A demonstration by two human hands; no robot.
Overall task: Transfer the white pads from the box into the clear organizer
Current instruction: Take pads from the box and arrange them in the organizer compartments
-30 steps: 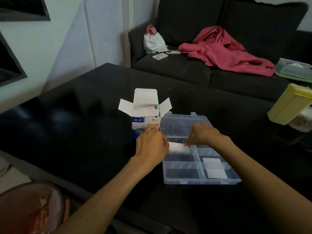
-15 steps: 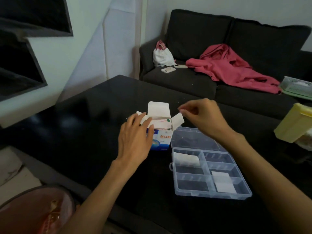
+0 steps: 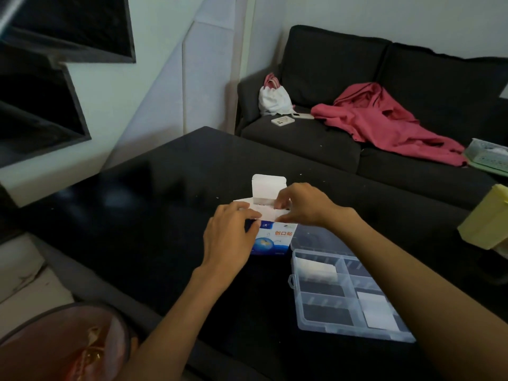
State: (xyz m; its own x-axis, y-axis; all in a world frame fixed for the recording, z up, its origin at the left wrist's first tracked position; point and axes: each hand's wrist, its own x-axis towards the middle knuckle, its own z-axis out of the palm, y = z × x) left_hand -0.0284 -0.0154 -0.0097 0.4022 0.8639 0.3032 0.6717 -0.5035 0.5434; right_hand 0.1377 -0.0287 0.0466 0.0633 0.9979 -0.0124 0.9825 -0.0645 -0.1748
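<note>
A blue and white box (image 3: 275, 239) stands open on the black table (image 3: 154, 204), its flaps up. My left hand (image 3: 229, 239) holds the box's left side, fingers over its top edge. My right hand (image 3: 301, 204) reaches into the box's mouth, fingertips pinching the white pads (image 3: 265, 213) inside. The clear organizer (image 3: 327, 312) lies open to the right of the box. One white pad (image 3: 319, 270) lies in its upper left compartment, another (image 3: 378, 313) in a lower right compartment.
A yellow container (image 3: 486, 221) stands at the table's right edge. Behind the table is a dark sofa (image 3: 330, 144) with a pink garment (image 3: 384, 122), a white bag (image 3: 275, 99), a phone (image 3: 282, 120) and a basket (image 3: 488, 154). A reddish bin (image 3: 63, 345) sits at lower left.
My right hand came down from above the box into its mouth onto the pads. My left hand closed onto the box's left side. A second earlier both hands were at the organizer.
</note>
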